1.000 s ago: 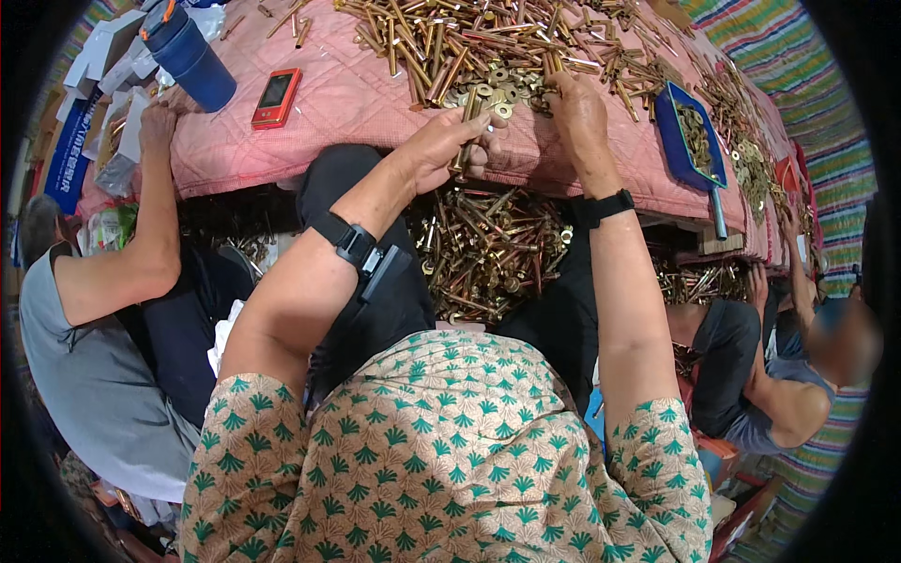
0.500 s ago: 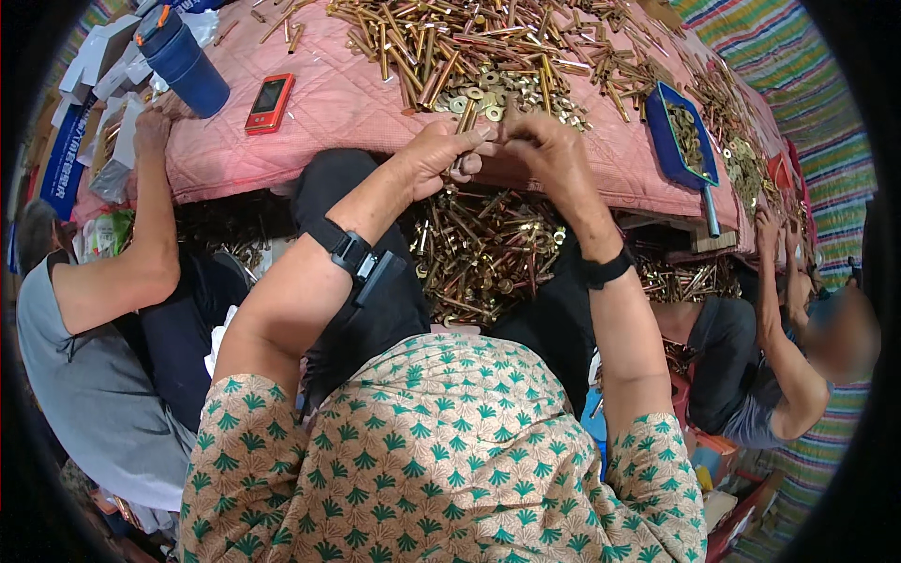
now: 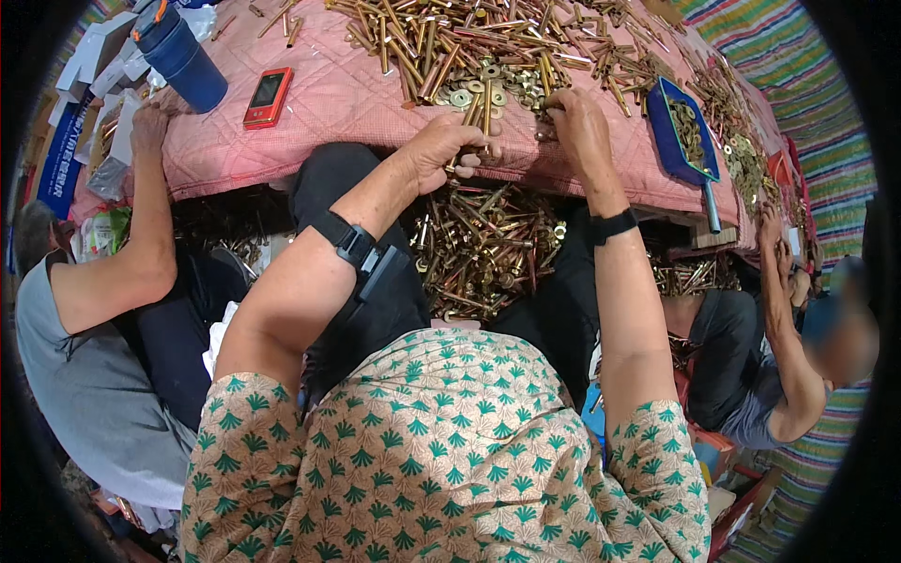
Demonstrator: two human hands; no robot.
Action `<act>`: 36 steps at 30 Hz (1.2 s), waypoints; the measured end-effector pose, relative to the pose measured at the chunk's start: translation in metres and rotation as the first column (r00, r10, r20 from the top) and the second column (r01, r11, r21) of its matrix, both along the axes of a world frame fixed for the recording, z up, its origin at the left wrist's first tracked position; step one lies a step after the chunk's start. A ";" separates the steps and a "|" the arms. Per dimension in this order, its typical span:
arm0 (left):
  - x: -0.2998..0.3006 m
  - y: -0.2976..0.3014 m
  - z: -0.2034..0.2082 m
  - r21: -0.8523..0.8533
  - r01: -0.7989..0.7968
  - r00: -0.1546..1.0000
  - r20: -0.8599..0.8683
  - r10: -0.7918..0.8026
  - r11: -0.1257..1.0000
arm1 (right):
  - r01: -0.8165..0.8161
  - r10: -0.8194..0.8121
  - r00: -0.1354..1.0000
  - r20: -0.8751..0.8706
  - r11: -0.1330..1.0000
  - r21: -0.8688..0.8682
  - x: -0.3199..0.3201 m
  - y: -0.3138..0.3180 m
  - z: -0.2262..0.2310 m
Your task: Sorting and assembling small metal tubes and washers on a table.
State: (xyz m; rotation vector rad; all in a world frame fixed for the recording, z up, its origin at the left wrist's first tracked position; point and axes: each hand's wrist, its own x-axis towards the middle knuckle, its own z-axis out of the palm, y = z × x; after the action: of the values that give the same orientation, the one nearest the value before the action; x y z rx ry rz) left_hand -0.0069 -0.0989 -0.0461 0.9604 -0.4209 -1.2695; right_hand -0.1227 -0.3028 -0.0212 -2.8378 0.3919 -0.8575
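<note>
My left hand (image 3: 448, 155) is closed round a few long brass-coloured bolts (image 3: 486, 111), which stick up past the thumb above the table edge. My right hand (image 3: 579, 125) is at the near edge of the heap, fingertips pinched together among small brass-coloured nuts (image 3: 531, 94). Whatever those fingers have between them is hidden. Flat round washers (image 3: 460, 98) lie just beyond my left hand. Behind them spreads a large pile of long metal bolts (image 3: 441, 38) on the pink quilted cover (image 3: 338, 108).
Below the table edge, between my knees, lies a heap of assembled bolts (image 3: 483, 249). A blue tray (image 3: 664, 141) of washers sits to the right. A red phone (image 3: 269, 98) and a blue bottle (image 3: 183, 58) stand to the left. Other people sit on both sides.
My right hand has moved away from my left hand, rightward and up to the nuts. The left hand stays nearly in place, its bolts now more exposed.
</note>
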 end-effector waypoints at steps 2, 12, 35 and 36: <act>-0.001 -0.001 -0.001 -0.022 0.036 0.999 -0.020 -0.036 0.999 | -0.007 0.008 0.999 -0.033 1.000 0.005 0.004 -0.007 0.000; -0.009 -0.001 0.012 0.057 -0.003 0.992 0.128 -0.005 0.998 | -0.223 0.134 0.975 0.180 0.666 0.712 -0.010 0.036 0.017; 0.007 0.016 0.011 -0.098 -0.241 0.967 0.066 0.247 0.966 | 0.067 -0.084 0.971 0.225 0.994 0.084 0.009 0.027 -0.007; 0.008 0.017 0.011 -0.094 -0.244 0.966 0.067 0.251 0.965 | 0.035 -0.038 0.939 0.342 0.999 0.013 0.014 0.037 -0.002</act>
State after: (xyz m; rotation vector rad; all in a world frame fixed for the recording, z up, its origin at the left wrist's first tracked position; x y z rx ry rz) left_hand 0.0014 -0.0819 -0.0350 0.9601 -0.3989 -0.9825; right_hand -0.1091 -0.2659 -0.0227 -2.6073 0.3971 -1.3254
